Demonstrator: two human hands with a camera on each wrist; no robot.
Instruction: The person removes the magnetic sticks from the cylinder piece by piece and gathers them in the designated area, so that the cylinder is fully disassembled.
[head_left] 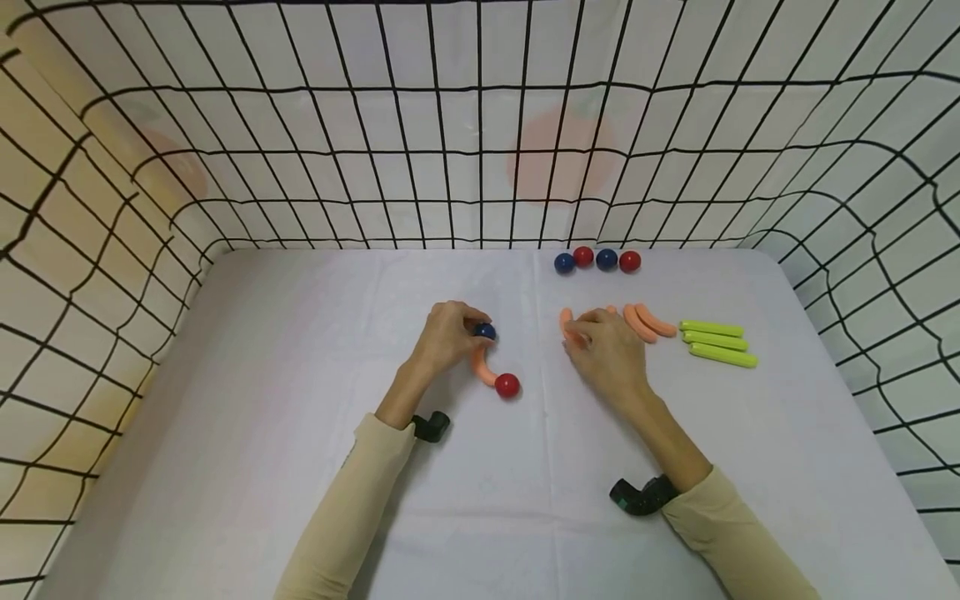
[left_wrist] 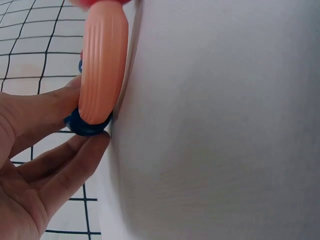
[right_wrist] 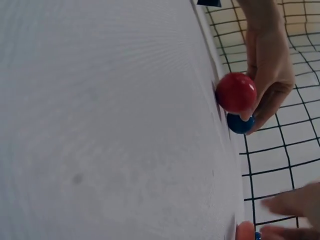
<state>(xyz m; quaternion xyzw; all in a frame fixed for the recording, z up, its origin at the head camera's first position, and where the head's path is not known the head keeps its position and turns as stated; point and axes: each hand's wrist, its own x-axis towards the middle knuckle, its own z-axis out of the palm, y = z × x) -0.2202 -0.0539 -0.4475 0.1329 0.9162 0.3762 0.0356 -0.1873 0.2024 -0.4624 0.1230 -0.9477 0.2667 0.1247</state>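
My left hand (head_left: 447, 335) pinches a dark blue ball (head_left: 485, 332) between thumb and fingers. A curved, ribbed orange piece (left_wrist: 104, 62) runs from that ball to a red ball (head_left: 507, 385), and the three look joined in a row. My right hand (head_left: 609, 354) is around another curved orange piece (head_left: 567, 318), which lies on the table. In the right wrist view, its blurred thumb and finger are spread just above that orange piece (right_wrist: 245, 231), with a gap between them. More orange pieces (head_left: 652, 321) lie beside the right hand, one mostly hidden behind it.
Several blue and red balls (head_left: 607, 260) sit in a row at the table's back edge. Three yellow-green sticks (head_left: 716, 342) lie to the right. Black wire mesh (head_left: 480, 150) surrounds the white table (head_left: 262, 400) at the back and sides. Each wrist wears a black device (head_left: 642, 497).
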